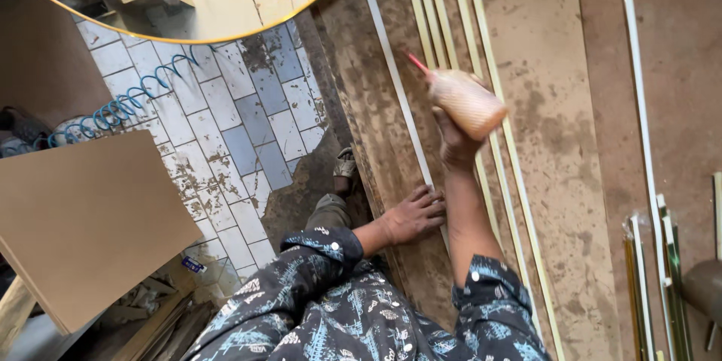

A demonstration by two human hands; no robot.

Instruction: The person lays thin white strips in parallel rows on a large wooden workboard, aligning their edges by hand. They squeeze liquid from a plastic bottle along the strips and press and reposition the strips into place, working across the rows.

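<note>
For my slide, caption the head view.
Left hand pins a thin white strip on a brown board; right hand raises a tan squeeze bottle.

View: a single head camera, worn by the person, is looking steeply down.
Facing: it is pointing past the patterned sleeves toward the board [541, 143] ahead.
Nearness: it is sitting close, within arm's reach of the left hand [412, 214] and right hand [453, 143].
Left side: it is taking in the tiled floor [226, 128] below.
Shared view: there is only this one.
</note>
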